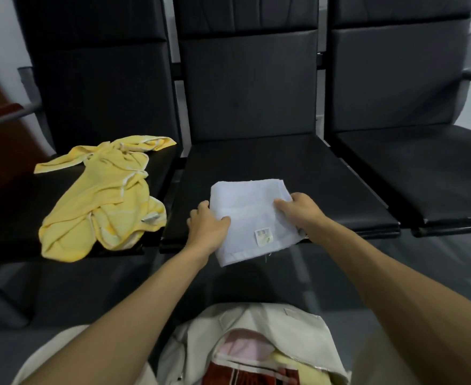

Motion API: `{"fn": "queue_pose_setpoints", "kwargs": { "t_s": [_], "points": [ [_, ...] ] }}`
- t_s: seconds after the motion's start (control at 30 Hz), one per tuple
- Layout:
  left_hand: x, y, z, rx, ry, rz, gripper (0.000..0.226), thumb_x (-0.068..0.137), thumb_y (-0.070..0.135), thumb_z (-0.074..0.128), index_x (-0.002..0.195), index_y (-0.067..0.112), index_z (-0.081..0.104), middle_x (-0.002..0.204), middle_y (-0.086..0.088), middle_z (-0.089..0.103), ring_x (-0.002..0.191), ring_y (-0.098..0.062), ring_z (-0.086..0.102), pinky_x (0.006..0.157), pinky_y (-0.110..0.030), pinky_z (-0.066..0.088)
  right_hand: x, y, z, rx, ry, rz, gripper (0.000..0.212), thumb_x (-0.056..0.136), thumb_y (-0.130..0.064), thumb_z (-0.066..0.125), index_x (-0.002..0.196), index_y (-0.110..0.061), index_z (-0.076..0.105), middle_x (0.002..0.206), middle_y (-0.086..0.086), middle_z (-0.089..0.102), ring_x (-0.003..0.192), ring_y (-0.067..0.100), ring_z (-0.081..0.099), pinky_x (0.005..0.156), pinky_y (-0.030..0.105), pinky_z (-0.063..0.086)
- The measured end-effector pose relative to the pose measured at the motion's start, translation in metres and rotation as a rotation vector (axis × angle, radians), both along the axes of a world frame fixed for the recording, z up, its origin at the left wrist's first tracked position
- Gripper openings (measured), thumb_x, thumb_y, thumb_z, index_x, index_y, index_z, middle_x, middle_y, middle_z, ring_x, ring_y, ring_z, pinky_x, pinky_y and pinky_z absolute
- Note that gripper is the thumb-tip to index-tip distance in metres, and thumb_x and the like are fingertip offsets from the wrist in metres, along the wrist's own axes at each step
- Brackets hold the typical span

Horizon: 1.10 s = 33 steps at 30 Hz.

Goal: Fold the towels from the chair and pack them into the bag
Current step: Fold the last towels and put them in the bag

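Both grips hold a folded white towel (252, 218) on the middle seat (256, 159).
A crumpled yellow towel (101, 198) lies on the left seat (12, 212); the left grip (207, 226) pinches the white towel's left edge, thumb on top; the right grip (298, 209) curls over its right edge; below, the open bag (292, 329) holds other towels.

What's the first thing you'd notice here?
The left hand and right hand grip a folded white towel at the front of the middle seat. A crumpled yellow towel sprawls on the left seat, and an open cream bag holding cloth sits below.
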State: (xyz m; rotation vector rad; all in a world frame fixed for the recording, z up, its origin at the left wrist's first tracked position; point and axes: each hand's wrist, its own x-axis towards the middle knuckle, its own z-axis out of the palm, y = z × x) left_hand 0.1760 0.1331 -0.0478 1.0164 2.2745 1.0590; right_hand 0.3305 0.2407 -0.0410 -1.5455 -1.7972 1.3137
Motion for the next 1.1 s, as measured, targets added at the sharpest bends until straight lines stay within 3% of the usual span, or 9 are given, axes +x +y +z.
{"fn": "queue_pose_setpoints", "kwargs": {
  "t_s": [0.17, 0.27, 0.43, 0.6, 0.73, 0.87, 0.97, 1.03, 1.1],
  "points": [
    [-0.006, -0.008, -0.009, 0.058, -0.283, 0.043, 0.032, 0.089, 0.008, 0.057, 0.119, 0.000, 0.052, 0.102, -0.004, 0.057, 0.092, -0.021, 0.055, 0.073, -0.039, 0.047, 0.004, -0.008, 0.004, -0.020, -0.034, 0.061, 0.028, 0.095, -0.025, 0.046, 0.111, -0.005, 0.057, 0.091, 0.009, 0.064, 0.073, 0.023, 0.065, 0.045, 0.027, 0.050],
    [-0.007, -0.015, -0.019, 0.055, -0.248, 0.012, 0.008, 0.086, 0.011, 0.057, 0.093, 0.010, 0.059, 0.107, -0.010, 0.061, 0.093, -0.024, 0.060, 0.074, -0.038, 0.052, 0.009, -0.015, 0.003, -0.029, -0.038, 0.069, 0.023, 0.099, -0.030, 0.047, 0.114, -0.012, 0.051, 0.096, 0.006, 0.063, 0.076, 0.019, 0.064, 0.045, 0.027, 0.046],
    [0.010, -0.038, -0.032, 0.074, -0.229, -0.088, 0.025, 0.093, 0.020, 0.050, 0.114, 0.011, 0.040, 0.112, -0.003, 0.048, 0.090, -0.013, 0.053, 0.066, -0.026, 0.045, 0.023, -0.035, 0.003, -0.021, -0.092, 0.096, 0.019, 0.100, -0.028, 0.048, 0.111, -0.014, 0.051, 0.084, 0.002, 0.055, 0.063, 0.016, 0.055, 0.037, 0.020, 0.038],
    [0.030, -0.067, -0.042, 0.009, -0.275, -0.265, 0.028, 0.090, 0.022, 0.044, 0.114, 0.014, 0.032, 0.104, -0.003, 0.053, 0.091, -0.021, 0.062, 0.076, -0.046, 0.058, 0.048, -0.065, -0.016, 0.162, -0.340, 0.189, 0.020, 0.098, -0.026, 0.044, 0.112, -0.011, 0.046, 0.111, 0.007, 0.054, 0.091, 0.025, 0.056, 0.067, 0.034, 0.045],
    [0.052, -0.094, -0.069, -0.084, -0.331, -0.351, 0.032, 0.093, 0.016, 0.048, 0.117, 0.011, 0.028, 0.107, -0.001, 0.047, 0.092, -0.018, 0.061, 0.064, -0.034, 0.059, 0.077, -0.089, -0.058, 0.137, -0.510, 0.243, 0.015, 0.101, -0.027, 0.038, 0.101, -0.012, 0.038, 0.117, 0.020, 0.055, 0.090, 0.031, 0.052, 0.075, 0.033, 0.039],
    [0.068, -0.121, -0.114, -0.225, -0.401, -0.351, 0.036, 0.093, 0.013, 0.052, 0.116, 0.016, 0.025, 0.122, -0.009, 0.047, 0.100, -0.022, 0.062, 0.065, -0.040, 0.061, 0.101, -0.113, -0.111, 0.045, -0.600, 0.336, 0.029, 0.101, -0.025, 0.040, 0.123, -0.008, 0.046, 0.132, 0.020, 0.053, 0.117, 0.036, 0.053, 0.091, 0.036, 0.040],
    [0.078, -0.140, -0.139, -0.333, -0.404, -0.414, 0.051, 0.095, 0.011, 0.052, 0.130, 0.012, 0.016, 0.129, -0.005, 0.040, 0.088, -0.015, 0.061, 0.060, -0.035, 0.060, 0.110, -0.125, -0.148, -0.024, -0.605, 0.408, 0.012, 0.098, -0.021, 0.044, 0.105, -0.011, 0.047, 0.131, 0.017, 0.054, 0.119, 0.033, 0.051, 0.092, 0.032, 0.038],
    [0.081, -0.148, -0.147, -0.462, -0.255, -0.521, 0.054, 0.096, 0.016, 0.050, 0.135, 0.010, 0.013, 0.120, -0.011, 0.054, 0.070, -0.015, 0.065, 0.058, -0.032, 0.058, 0.112, -0.131, -0.171, -0.076, -0.610, 0.445, 0.007, 0.097, -0.019, 0.045, 0.097, -0.013, 0.041, 0.127, 0.016, 0.056, 0.117, 0.032, 0.052, 0.090, 0.030, 0.038],
    [0.078, -0.147, -0.149, -0.574, 0.191, -0.678, 0.047, 0.094, 0.027, 0.051, 0.131, 0.014, 0.026, 0.109, -0.006, 0.059, 0.081, -0.024, 0.067, 0.071, -0.034, 0.055, 0.113, -0.134, -0.191, -0.114, -0.614, 0.453, 0.010, 0.098, -0.020, 0.044, 0.094, -0.012, 0.039, 0.124, 0.015, 0.056, 0.114, 0.032, 0.052, 0.089, 0.031, 0.038]
  ]
}}
